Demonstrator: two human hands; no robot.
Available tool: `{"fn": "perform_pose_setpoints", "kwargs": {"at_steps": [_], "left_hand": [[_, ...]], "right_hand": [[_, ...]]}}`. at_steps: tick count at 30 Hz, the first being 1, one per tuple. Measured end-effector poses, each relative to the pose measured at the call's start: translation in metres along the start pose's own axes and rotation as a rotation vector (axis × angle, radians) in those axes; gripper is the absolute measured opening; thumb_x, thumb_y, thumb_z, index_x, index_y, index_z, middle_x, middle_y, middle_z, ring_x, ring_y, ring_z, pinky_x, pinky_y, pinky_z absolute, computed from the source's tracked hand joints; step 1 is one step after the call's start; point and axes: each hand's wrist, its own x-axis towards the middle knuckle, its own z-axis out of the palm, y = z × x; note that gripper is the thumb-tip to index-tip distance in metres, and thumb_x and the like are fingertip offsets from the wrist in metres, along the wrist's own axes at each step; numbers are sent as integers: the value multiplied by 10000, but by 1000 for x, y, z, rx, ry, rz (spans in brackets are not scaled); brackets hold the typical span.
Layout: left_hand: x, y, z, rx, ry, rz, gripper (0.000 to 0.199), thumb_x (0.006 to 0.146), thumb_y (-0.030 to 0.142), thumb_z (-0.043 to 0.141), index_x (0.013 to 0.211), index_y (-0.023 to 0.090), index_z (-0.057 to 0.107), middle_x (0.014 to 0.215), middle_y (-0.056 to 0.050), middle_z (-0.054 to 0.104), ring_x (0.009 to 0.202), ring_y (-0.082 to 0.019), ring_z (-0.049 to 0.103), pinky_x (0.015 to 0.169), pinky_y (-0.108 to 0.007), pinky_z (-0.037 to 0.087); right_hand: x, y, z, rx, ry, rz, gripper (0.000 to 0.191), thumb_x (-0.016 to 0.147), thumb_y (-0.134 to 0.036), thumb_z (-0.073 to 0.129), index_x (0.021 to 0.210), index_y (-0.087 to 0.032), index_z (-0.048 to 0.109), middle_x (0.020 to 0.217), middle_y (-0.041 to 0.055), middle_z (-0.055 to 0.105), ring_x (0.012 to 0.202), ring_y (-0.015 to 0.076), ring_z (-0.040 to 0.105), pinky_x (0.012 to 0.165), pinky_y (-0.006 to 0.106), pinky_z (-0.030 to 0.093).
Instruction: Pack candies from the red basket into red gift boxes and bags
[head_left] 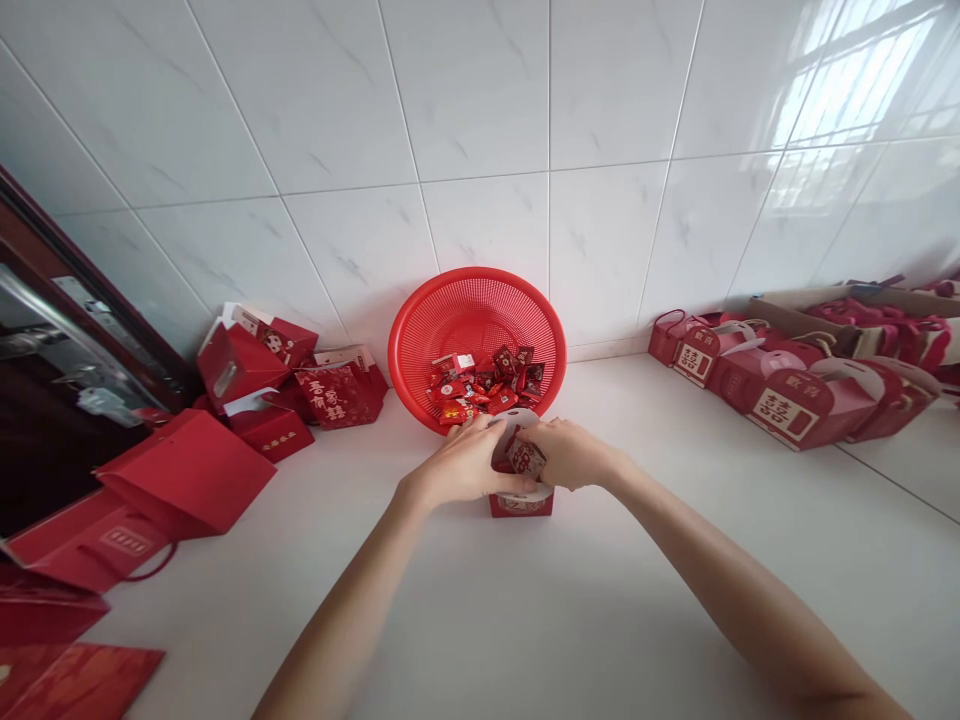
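A small red gift box [521, 504] stands in front of me on the white surface, its top flaps apart and its pale inner side showing. My left hand [466, 462] is closed around its left side, with the thumb across the near flap. At the right of the opening is my right hand [571, 452], its fingers curled at a small red patterned packet [526, 456] inside the mouth of the box. The right fingertips are partly hidden, so the exact hold does not show. Just behind the box, a red plastic basket [409, 350] tilts against the wall with red-wrapped sweets [491, 385] in it.
Several red cartons [187, 470] lie on the left, some open, near a dark door frame [75, 310] with a metal handle. On the right stand several closed gift boxes [810, 405] beside a cardboard box [802, 308]. A tiled wall [480, 120] rises behind.
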Motion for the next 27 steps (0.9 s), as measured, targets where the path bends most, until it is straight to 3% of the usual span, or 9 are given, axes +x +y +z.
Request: {"fn": "perform_pose_setpoints", "kwargs": {"at_steps": [3,7,10,12,17,22,27], "left_hand": [[0,0,0,3,5,18,918,681,706,692,1472,317,435,1616,-107,332,1483,-435,261,1148,-559,322],[1,-3,2,-13,4,4,938,659,729,701,1454,290,469,1615,-125,334,1479,-455,261,1131,-564,346],[3,-6,5,-17,11,-36,1030,628,773,688,1487,262,438,1630,-143,298,1485,-474,236,1126,-569,352],[4,-7,6,-21,20,-46,1035,618,777,688,1485,268,446,1630,-137,300,1483,-479,240,1120,-564,363],[4,-6,6,-38,37,-7,883,622,733,715,1378,300,568,1580,-118,397,1468,-474,282,1095,-548,392],[3,-4,6,-54,73,-7,1007,602,750,725,1462,284,486,1596,-141,376,1469,-471,287,1104,-537,375],[3,-3,7,-37,56,-9,984,651,742,700,1487,282,460,1617,-142,335,1488,-470,238,1113,-546,355]], "right_hand": [[2,-1,4,-110,86,-7,204,684,-88,628,871,-167,650,828,105,709,771,265,671,598,313,407],[4,1,5,-11,27,28,50,738,-154,601,745,-190,635,666,47,657,638,205,622,549,293,376],[5,3,4,-7,31,21,91,773,-252,612,710,-198,648,686,41,655,669,203,611,551,290,361],[6,4,4,-27,28,27,110,776,-284,626,752,-193,681,726,47,673,706,209,617,561,288,363],[4,4,2,14,19,-33,272,766,-182,624,1012,-233,730,813,25,721,759,194,642,615,269,391],[-2,-1,-1,-117,-25,9,157,806,-159,578,773,-192,728,736,71,681,713,219,627,608,301,366],[-14,0,-9,-161,23,33,191,803,-99,554,685,-187,675,674,74,640,663,214,603,561,297,315]]}}
